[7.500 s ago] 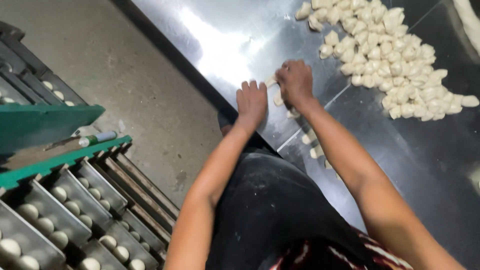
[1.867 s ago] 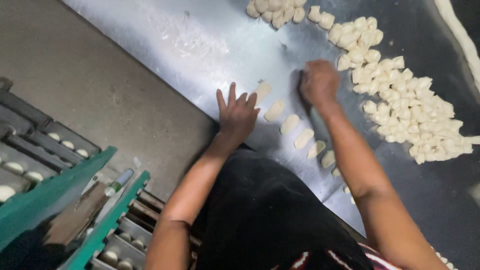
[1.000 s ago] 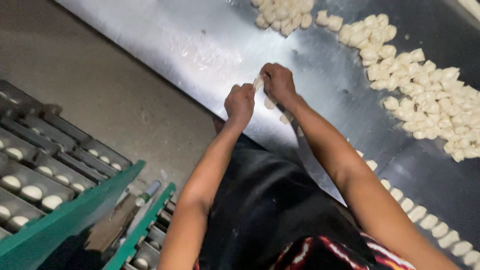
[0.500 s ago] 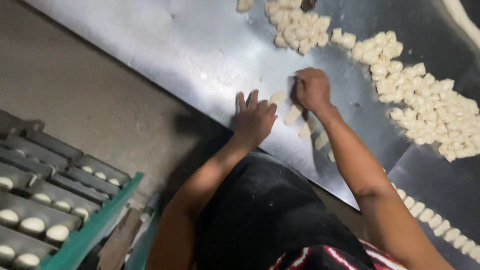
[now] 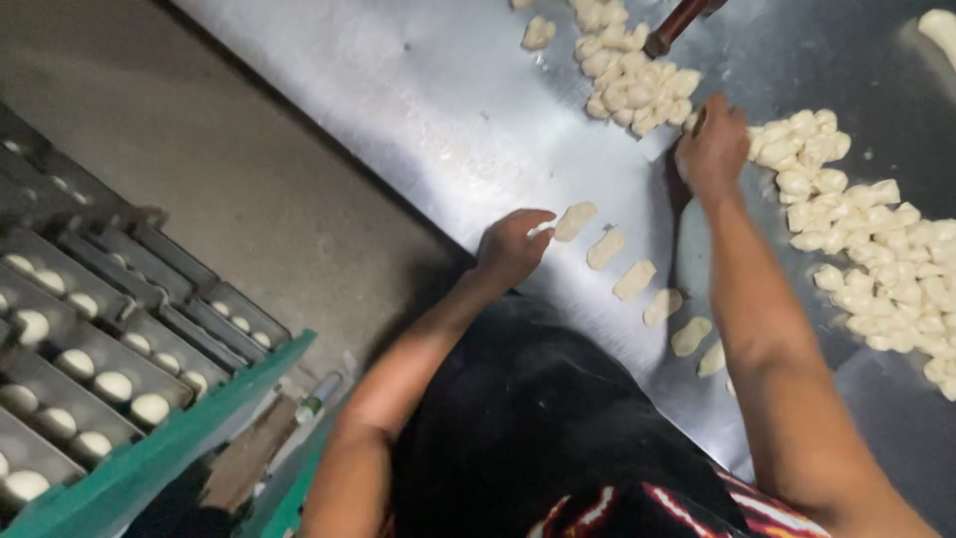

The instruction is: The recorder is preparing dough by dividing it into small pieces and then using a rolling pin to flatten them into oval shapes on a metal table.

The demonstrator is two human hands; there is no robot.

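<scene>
Grip: left hand open beside flattened dough piece; right hand curled, contents unclear.

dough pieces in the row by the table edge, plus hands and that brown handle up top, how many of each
Flattened dough pieces in the row along the table edge: 6
Hands: 2, the left hand and the right hand
Brown handle: 1
Total: 9
The loose dough heaps are too many to count.

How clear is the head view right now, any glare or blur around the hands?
Head view: soft glare streaks the steel table; right hand slightly motion-blurred by the dough pile; left hand and dough row fairly sharp; the floor and tray rack sit dim.
</scene>
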